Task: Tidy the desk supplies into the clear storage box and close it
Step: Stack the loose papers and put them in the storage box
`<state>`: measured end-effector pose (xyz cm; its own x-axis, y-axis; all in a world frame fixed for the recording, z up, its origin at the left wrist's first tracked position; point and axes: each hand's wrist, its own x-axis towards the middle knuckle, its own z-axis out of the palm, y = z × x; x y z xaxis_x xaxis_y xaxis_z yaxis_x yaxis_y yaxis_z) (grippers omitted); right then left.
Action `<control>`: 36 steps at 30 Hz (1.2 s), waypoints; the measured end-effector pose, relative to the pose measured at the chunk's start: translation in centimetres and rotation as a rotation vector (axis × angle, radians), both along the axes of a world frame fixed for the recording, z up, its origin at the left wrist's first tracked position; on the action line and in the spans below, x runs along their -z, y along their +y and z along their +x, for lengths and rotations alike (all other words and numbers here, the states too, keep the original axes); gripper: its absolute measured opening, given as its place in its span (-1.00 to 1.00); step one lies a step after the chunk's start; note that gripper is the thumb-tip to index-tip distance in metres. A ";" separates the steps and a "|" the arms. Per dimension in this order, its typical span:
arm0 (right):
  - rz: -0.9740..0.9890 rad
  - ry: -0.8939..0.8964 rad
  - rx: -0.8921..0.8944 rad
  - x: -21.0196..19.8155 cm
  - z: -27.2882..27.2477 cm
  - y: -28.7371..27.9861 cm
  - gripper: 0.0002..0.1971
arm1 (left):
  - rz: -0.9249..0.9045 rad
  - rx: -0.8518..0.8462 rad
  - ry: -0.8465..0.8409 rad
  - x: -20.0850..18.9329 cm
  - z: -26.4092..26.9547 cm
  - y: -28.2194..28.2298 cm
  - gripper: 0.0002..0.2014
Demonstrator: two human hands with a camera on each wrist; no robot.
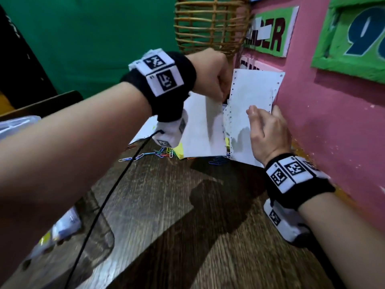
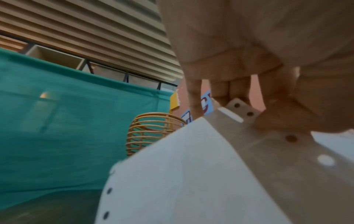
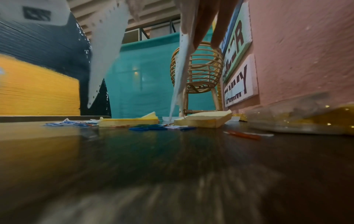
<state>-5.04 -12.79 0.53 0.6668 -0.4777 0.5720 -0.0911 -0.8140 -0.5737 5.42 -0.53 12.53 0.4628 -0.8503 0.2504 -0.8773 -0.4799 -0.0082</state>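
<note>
head view: left hand [image 1: 210, 76] and right hand [image 1: 268, 132] each grip white punched paper sheets [image 1: 248, 109] upright above the wooden desk [image 1: 166, 205]. left wrist: fingers [image 2: 277, 119] pinch a sheet's edge. right wrist: sticky note pads [image 3: 201, 119] lie beneath.

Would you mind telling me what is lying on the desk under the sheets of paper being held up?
Under the raised paper sheets, the right wrist view shows two yellow sticky-note pads and scattered paper clips on the desk. From the head view, the sheets cover most of that.
</note>
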 end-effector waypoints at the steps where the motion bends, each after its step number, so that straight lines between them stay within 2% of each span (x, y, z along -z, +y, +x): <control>1: 0.009 -0.031 -0.046 0.0 0.0 0.1 -0.33 | 0.013 0.021 0.008 0.3 -0.4 -0.3 -0.85; 4: 0.010 -0.049 -0.196 0.1 0.1 0.4 -0.34 | -0.040 0.110 0.024 1.9 -1.0 -1.3 -0.80; 7: -0.041 0.071 -0.178 0.2 0.5 0.2 -0.59 | -0.280 0.183 0.061 3.3 -1.1 -1.5 -0.79; 9: -0.073 0.076 -0.130 0.4 0.7 0.0 -0.67 | -0.467 0.093 0.086 4.0 0.4 -0.9 -0.77; 11: -0.071 0.040 -0.113 0.5 0.7 0.0 -0.60 | -0.518 -0.096 0.103 4.6 2.7 0.4 -0.78; 12: -0.051 0.033 -0.116 0.4 0.7 0.1 -0.55 | -0.437 -0.223 0.094 4.8 3.7 1.1 -0.77; 14: 0.010 0.030 -0.135 0.3 0.7 0.1 -0.44 | -0.133 -0.459 0.129 6.6 6.1 2.7 -0.71; 16: 0.046 0.017 -0.138 0.3 0.7 0.2 -0.36 | 0.134 -0.655 0.198 9.7 10.0 4.4 -0.65; 19: 0.019 0.025 -0.124 0.2 0.7 0.2 -0.26 | 0.321 -0.802 0.247 16.4 18.3 5.7 -0.37; 20: -0.013 0.030 -0.118 0.3 0.7 0.3 -0.25 | 0.345 -0.813 0.305 17.8 19.5 5.8 -0.39; 21: -0.051 0.023 -0.121 0.4 0.8 0.2 -0.25 | 0.410 -0.824 0.331 19.4 20.8 6.1 -0.53; 23: -0.106 0.008 -0.142 0.6 1.1 0.0 -0.30 | 0.379 -0.799 0.424 21.5 22.9 6.8 -0.61; 24: -0.109 0.022 -0.143 0.7 1.2 -0.1 -0.33 | 0.392 -0.795 0.482 21.1 23.0 6.8 -0.57; 26: -0.106 0.054 -0.131 0.9 1.6 -0.4 -0.39 | 0.279 -0.774 0.461 21.3 24.3 7.2 -0.42; 27: -0.106 0.066 -0.122 0.9 1.7 -0.5 -0.43 | 0.213 -0.781 0.436 19.9 22.7 7.4 -0.37; 28: -0.103 0.072 -0.117 0.9 1.7 -0.5 -0.48 | 0.166 -0.800 0.388 17.5 18.9 7.3 -0.40; 29: -0.098 0.075 -0.118 0.9 1.7 -0.5 -0.51 | 0.135 -0.786 0.321 15.8 15.5 7.6 -0.55; 30: -0.093 0.077 -0.122 0.9 1.6 -0.5 -0.54 | 0.133 -0.776 0.312 15.0 13.9 7.6 -0.61; 32: -0.095 0.085 -0.122 0.9 1.6 -0.5 -0.58 | 0.117 -0.788 0.300 14.4 12.8 7.7 -0.59; 34: -0.098 0.084 -0.119 0.8 1.6 -0.5 -0.60 | 0.120 -0.804 0.316 14.3 12.1 7.7 -0.74; 36: -0.087 0.074 -0.116 0.8 1.5 -0.4 -0.62 | 0.115 -0.818 0.295 14.2 11.2 7.6 -0.79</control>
<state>-3.52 -13.23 -0.24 0.7563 -0.3461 0.5551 -0.0332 -0.8678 -0.4959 16.61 7.09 -1.65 0.9708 -0.2363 -0.0425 -0.2325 -0.9695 0.0778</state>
